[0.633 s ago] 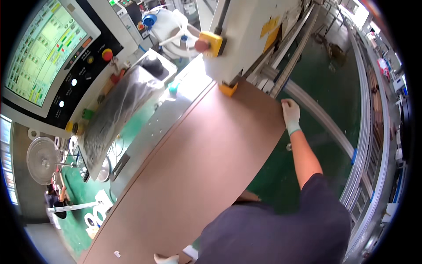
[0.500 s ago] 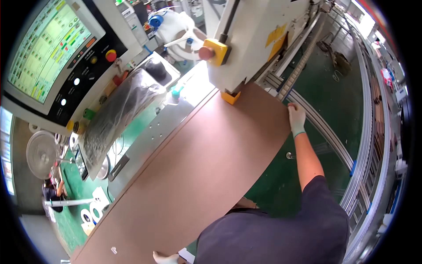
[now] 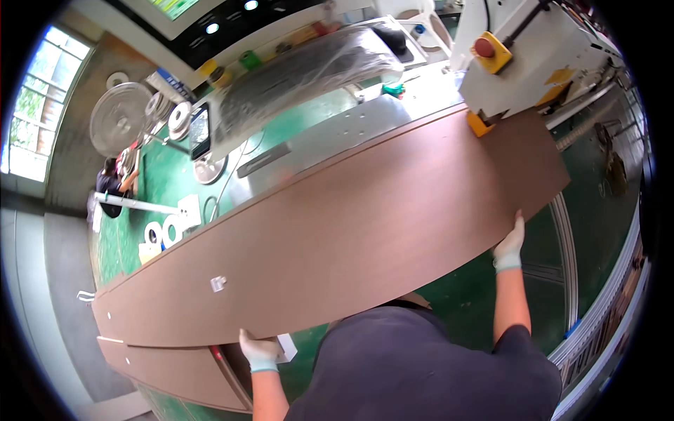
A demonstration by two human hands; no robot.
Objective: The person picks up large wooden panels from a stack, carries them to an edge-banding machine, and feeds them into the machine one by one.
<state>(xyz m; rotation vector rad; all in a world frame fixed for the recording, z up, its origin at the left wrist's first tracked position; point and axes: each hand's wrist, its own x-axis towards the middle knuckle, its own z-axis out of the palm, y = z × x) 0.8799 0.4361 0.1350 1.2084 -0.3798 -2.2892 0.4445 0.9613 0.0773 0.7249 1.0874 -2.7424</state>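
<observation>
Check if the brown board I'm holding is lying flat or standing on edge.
Flat: the brown board shows its broad face upward, with the left hand and right hand at its near edge.

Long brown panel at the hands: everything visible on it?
The long brown panel looks like smooth laminated board, with a faint sheen. It lies roughly flat, its right part beneath the machine's orange corner piece; contact there is unclear. A white label sits left of centre. The gloved left hand and right hand hold its near edge. Its curve is probably lens distortion.
</observation>
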